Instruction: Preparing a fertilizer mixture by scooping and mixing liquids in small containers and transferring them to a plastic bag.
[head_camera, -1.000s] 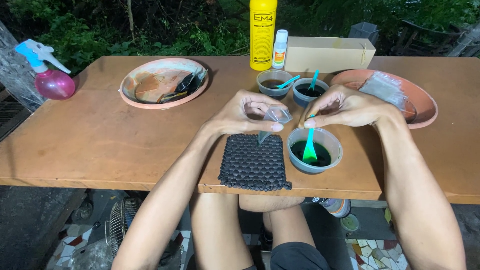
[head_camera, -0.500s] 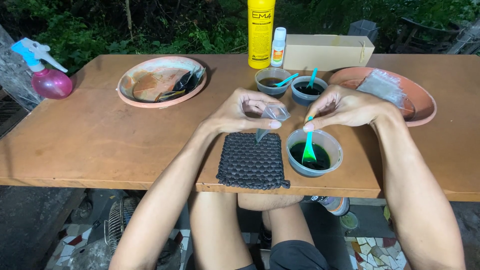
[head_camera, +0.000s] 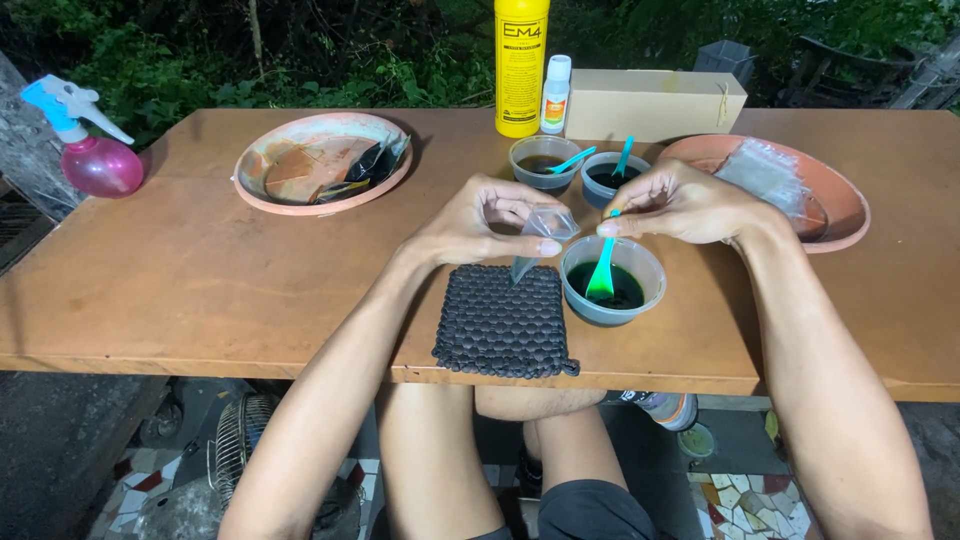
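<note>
Both hands pinch a small clear plastic bag (head_camera: 540, 235) open — left hand (head_camera: 480, 218) & right hand (head_camera: 680, 200) — above green-liquid cup (head_camera: 612, 280) w/ spoon (head_camera: 603, 272); filling likely needs a steady mouth.

Brown wooden table (head_camera: 200, 290). Near edge: black woven mat (head_camera: 503, 322), green-liquid cup (head_camera: 612, 280). Far edge: yellow bottle (head_camera: 521, 66), small white bottle (head_camera: 555, 95), cardboard box (head_camera: 655, 104). Far-left corner: pink spray bottle (head_camera: 88, 150). Two clay plates (head_camera: 320, 163) (head_camera: 835, 195).

A brown wooden table (head_camera: 150, 280) stands outdoors (dark green foliage (head_camera: 250, 50) behind, mosaic-tiled floor (head_camera: 130, 490) below).
</note>
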